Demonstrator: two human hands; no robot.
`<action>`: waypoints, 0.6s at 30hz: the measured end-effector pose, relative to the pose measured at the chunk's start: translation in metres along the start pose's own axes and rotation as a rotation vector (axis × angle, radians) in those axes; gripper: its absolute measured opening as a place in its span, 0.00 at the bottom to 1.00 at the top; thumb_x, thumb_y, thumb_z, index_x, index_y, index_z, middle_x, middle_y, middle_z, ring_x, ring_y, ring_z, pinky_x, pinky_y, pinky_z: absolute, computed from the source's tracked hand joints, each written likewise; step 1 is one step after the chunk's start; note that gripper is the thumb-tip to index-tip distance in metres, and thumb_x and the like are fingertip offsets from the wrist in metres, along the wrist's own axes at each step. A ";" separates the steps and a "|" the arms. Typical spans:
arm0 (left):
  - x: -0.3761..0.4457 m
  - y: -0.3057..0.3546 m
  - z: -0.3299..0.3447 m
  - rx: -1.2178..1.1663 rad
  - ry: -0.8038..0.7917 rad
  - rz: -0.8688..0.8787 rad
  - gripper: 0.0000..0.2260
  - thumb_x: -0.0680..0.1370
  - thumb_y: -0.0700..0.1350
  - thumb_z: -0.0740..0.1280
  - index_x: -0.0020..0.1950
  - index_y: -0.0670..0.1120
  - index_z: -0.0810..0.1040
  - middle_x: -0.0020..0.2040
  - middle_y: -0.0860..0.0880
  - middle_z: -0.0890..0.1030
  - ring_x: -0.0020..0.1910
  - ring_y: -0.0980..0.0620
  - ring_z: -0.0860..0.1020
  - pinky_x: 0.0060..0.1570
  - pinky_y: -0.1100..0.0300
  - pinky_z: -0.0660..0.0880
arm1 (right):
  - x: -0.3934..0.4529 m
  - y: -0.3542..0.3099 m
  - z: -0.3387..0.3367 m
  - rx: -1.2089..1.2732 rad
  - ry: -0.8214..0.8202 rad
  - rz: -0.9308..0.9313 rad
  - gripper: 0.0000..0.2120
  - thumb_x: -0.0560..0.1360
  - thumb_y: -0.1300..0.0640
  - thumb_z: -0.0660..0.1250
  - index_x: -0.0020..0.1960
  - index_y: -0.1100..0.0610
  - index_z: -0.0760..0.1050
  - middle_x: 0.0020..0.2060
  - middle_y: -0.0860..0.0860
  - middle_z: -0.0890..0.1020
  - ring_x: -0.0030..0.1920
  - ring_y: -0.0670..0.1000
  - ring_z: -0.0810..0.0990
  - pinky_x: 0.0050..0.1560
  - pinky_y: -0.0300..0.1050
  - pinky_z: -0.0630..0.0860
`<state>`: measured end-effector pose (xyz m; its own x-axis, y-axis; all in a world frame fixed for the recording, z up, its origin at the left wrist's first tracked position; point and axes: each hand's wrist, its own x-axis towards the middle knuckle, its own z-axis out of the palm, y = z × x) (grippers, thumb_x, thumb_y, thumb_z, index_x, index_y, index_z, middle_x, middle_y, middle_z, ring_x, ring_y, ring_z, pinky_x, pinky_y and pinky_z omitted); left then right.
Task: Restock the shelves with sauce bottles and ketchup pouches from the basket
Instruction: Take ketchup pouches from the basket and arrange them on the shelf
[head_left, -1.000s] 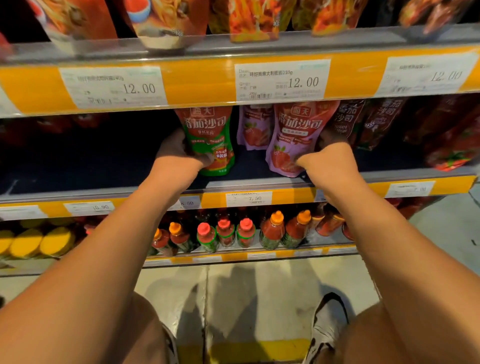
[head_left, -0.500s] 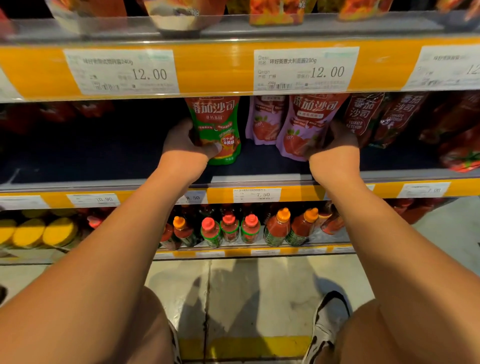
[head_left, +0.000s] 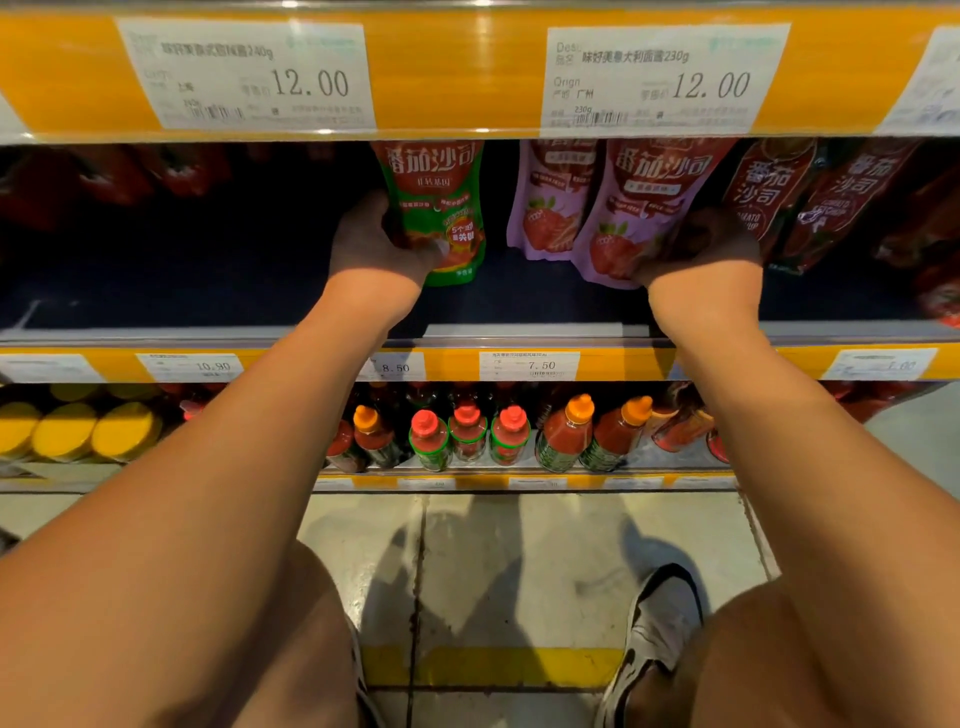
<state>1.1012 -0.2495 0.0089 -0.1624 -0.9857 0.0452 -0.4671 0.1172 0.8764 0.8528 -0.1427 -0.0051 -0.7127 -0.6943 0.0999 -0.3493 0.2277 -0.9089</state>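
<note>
Your left hand (head_left: 382, 244) grips the green pouch (head_left: 441, 208) by its left edge, holding it upright on the middle shelf (head_left: 519, 332). Your right hand (head_left: 701, 249) grips the nearer of two pink pouches (head_left: 631, 218), which leans left; the other pink pouch (head_left: 550, 208) stands just behind it. Dark red pouches (head_left: 810, 197) lean at the right. Below, bottles (head_left: 467, 431) with red and orange caps fill the lower shelf (head_left: 519, 480), and yellow lids (head_left: 67, 431) show at the left.

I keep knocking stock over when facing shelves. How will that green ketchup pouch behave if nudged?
The green ketchup pouch is a soft stand-up pack, so it probably flexes rather than sliding stiffly. It is tall on a narrow base, so it may tip; the left hand grips its side. Its glossy film looks somewhat slippery.
</note>
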 end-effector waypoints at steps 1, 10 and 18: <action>0.002 -0.001 0.001 -0.003 0.010 0.004 0.24 0.77 0.46 0.76 0.71 0.48 0.74 0.69 0.51 0.78 0.64 0.55 0.74 0.62 0.58 0.72 | -0.001 -0.002 -0.003 0.014 0.015 -0.004 0.14 0.76 0.67 0.69 0.61 0.58 0.78 0.54 0.48 0.81 0.53 0.43 0.81 0.54 0.34 0.79; 0.031 -0.013 0.019 -0.092 0.072 0.065 0.28 0.76 0.47 0.76 0.74 0.49 0.71 0.72 0.51 0.76 0.71 0.51 0.74 0.69 0.55 0.71 | -0.050 -0.027 -0.023 -0.206 -0.068 -0.004 0.04 0.71 0.57 0.73 0.46 0.55 0.84 0.40 0.52 0.85 0.42 0.54 0.83 0.43 0.54 0.80; 0.059 -0.014 0.033 -0.141 0.069 0.141 0.21 0.75 0.46 0.77 0.68 0.49 0.79 0.65 0.51 0.81 0.61 0.58 0.76 0.55 0.68 0.72 | -0.089 -0.034 0.021 -0.667 -0.554 -0.359 0.25 0.76 0.41 0.70 0.70 0.47 0.76 0.66 0.46 0.79 0.67 0.50 0.75 0.65 0.45 0.71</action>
<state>1.0695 -0.3055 -0.0163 -0.1555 -0.9672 0.2007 -0.3170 0.2413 0.9172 0.9407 -0.1027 0.0087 -0.1634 -0.9860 -0.0331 -0.8911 0.1619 -0.4239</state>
